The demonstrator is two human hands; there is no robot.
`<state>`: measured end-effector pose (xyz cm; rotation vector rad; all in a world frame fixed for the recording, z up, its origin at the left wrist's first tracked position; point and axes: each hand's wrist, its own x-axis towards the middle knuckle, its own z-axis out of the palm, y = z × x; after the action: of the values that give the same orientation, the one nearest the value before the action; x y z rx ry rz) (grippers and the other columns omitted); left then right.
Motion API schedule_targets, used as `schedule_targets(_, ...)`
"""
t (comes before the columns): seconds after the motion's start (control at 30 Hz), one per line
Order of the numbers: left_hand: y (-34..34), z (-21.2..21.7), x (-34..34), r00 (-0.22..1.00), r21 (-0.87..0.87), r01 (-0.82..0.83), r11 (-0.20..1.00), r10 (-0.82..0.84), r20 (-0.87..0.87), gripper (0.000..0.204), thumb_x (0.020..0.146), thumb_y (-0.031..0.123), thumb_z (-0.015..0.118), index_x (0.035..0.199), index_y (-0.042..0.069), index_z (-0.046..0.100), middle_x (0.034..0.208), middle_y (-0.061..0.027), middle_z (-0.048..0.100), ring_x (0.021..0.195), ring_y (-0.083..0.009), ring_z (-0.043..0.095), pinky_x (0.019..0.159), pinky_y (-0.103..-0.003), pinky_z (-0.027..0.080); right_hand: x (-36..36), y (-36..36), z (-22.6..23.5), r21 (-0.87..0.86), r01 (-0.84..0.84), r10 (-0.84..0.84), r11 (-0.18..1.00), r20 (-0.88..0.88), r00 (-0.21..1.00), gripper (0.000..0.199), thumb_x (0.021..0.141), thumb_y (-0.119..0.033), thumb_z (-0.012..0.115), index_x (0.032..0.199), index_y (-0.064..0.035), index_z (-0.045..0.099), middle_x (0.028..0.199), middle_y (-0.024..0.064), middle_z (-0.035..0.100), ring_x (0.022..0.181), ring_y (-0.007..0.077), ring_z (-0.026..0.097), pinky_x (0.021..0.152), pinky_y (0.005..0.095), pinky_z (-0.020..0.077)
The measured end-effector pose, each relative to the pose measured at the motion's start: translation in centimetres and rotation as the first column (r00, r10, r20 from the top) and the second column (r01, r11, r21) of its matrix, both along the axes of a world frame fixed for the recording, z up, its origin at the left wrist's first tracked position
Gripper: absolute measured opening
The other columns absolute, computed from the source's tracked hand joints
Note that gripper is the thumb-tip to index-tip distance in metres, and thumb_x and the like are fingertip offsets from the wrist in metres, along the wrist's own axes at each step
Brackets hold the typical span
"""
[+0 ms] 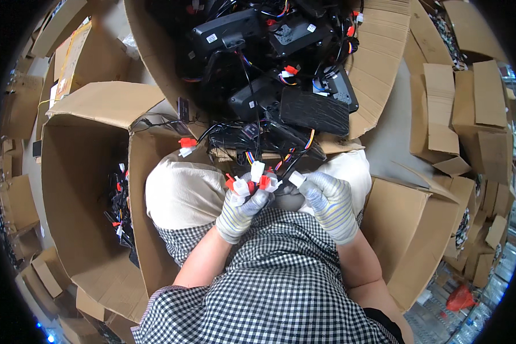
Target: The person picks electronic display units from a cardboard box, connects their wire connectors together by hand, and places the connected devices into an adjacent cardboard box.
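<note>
Red and white plastic wire connectors (241,188) sit bunched in a person's left hand (242,212), which wears a pale striped knit glove (231,227) and is closed around them. Beyond, black rectangular plastic devices (229,31) crowd a large brown cardboard box (378,57). The right hand (329,203), likewise gloved, pinches a small white plastic connector (297,179); to its right stands an open tan cardboard carton (395,223).

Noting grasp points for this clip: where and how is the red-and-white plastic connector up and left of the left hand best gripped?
The red-and-white plastic connector is probably best pinched across its blocky body from the left: that side looks free, while the thin black cable leaves on the right.
</note>
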<state>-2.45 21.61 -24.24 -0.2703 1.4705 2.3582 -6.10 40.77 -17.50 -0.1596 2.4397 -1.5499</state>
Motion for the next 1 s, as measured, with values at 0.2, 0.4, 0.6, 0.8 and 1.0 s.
schedule_targets(0.2,-0.1,-0.9,0.0,0.99,-0.056,0.124,0.991,-0.119,0.079,0.033,0.087,0.027,0.06,0.111,0.004,0.059,0.087,-0.0003,0.06,0.075,-0.0093,0.054,0.068,-0.024,0.043,-2.1,0.9,1.4,0.644,-0.321,0.588,0.694,-0.25,0.769,0.027,0.077,-0.023,0.065,0.099,-0.0073,0.065,0.077,0.0089,0.064,0.067,0.0267,0.063,0.057,0.0374,0.0492)
schedule_targets(0.4,0.1,0.2,-0.7,0.977,-0.256,0.203,0.945,-0.212,-0.008,0.037,0.087,0.028,0.061,0.111,0.0,0.059,0.093,-0.0028,0.064,0.079,-0.0095,0.055,0.073,-0.024,0.045,-3.5,1.9,1.4,0.806,-0.434,0.797,0.402,-0.074,0.6,0.027,0.079,-0.029,0.061,0.102,-0.0148,0.063,0.085,0.0036,0.063,0.073,0.023,0.062,0.057,0.0376,0.049)
schedule_targets(0.6,-0.1,0.2,-0.9,0.962,-0.286,0.263,0.921,-0.272,0.01,0.031,0.088,0.011,0.058,0.115,-0.002,0.057,0.1,-0.0098,0.064,0.089,-0.0175,0.061,0.076,-0.029,0.049,-3.9,3.0,-0.5,0.639,-0.53,0.816,0.557,-0.301,0.494,0.019,0.08,-0.022,0.055,0.095,-0.0124,0.061,0.068,0.0045,0.058,0.057,0.0222,0.058,0.049,0.0361,0.0443)
schedule_targets(0.8,-0.5,-1.2,-1.1,0.904,-0.555,0.251,0.793,-0.397,-0.159,0.022,0.082,0.011,0.064,0.103,0.004,0.062,0.085,-0.0056,0.06,0.068,-0.0156,0.053,0.06,-0.028,0.042,-3.8,3.2,-1.6,0.602,-0.477,0.74,0.64,-0.318,0.592,0.026,0.08,-0.022,0.056,0.104,-0.0185,0.063,0.069,0.0041,0.058,0.056,0.022,0.058,0.049,0.0364,0.0442)
schedule_targets(1.0,-0.1,-0.5,-1.1,0.953,0.073,0.191,0.979,-0.203,0.226,0.041,0.078,0.034,0.07,0.102,0.002,0.06,0.078,-0.0029,0.06,0.06,-0.0073,0.046,0.052,-0.021,0.032,-4.0,3.1,-1.4,0.612,-0.479,0.749,0.63,-0.314,0.584,0.021,0.081,-0.023,0.056,0.1,-0.0179,0.063,0.069,0.0031,0.058,0.058,0.0211,0.059,0.049,0.0366,0.0445)
